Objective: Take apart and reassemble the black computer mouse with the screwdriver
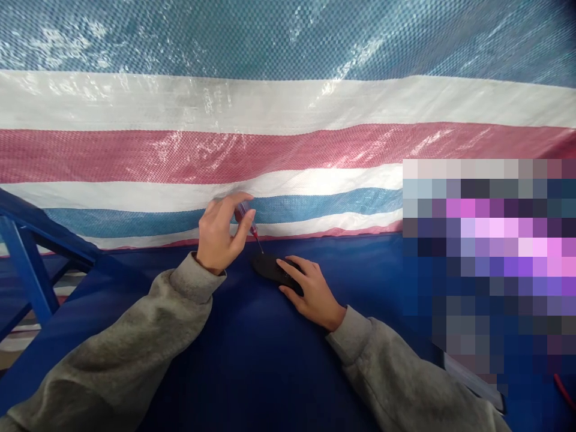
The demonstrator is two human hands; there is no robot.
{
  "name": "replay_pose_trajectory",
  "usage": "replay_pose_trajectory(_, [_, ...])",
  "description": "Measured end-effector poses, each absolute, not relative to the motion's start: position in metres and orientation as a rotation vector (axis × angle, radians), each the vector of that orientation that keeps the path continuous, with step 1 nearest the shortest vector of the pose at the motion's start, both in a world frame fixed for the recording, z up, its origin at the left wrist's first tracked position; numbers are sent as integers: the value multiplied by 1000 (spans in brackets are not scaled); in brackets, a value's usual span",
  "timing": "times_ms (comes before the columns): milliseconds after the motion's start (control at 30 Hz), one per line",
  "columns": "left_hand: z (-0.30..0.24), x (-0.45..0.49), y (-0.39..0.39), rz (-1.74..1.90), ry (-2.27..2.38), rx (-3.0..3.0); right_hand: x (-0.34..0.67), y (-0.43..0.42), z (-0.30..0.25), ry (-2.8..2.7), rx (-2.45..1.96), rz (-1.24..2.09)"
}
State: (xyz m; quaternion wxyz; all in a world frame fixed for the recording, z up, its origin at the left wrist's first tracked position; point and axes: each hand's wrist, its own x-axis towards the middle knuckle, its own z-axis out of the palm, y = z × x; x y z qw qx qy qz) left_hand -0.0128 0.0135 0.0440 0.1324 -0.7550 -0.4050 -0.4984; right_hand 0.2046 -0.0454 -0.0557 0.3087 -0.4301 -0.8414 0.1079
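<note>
Right fingers point(291, 269) holding black object point(266, 266), left fingers point(244, 227) above, around screwdriver point(254, 231)

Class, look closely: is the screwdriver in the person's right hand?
No, the left hand holds the screwdriver, while the right hand is on the black mouse.

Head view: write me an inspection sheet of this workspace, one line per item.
Surface: blue tabletop beneath the hands.
Job's things: screwdriver, tip at the left end of a black mouse; contact unclear.
Clutter: pale-edged object at lower right, partly hidden by pixelation.
Hands: left hand grips the screwdriver; right hand holds the mouse's right end.
Cables: red strand at the right edge, possibly a cable.
Surroundings: striped sheet behind; blue frame at left.
</note>
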Motion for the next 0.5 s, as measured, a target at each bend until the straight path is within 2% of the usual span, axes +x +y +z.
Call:
replay_pose_trajectory(200, [36,-15,17,-1317,-999,-2271,205,-46,-52,-2179,-1186,296])
replay_pose_trajectory(500, [24,-17,24,-1312,-936,-2301,205,-45,-53,-2163,-1176,329])
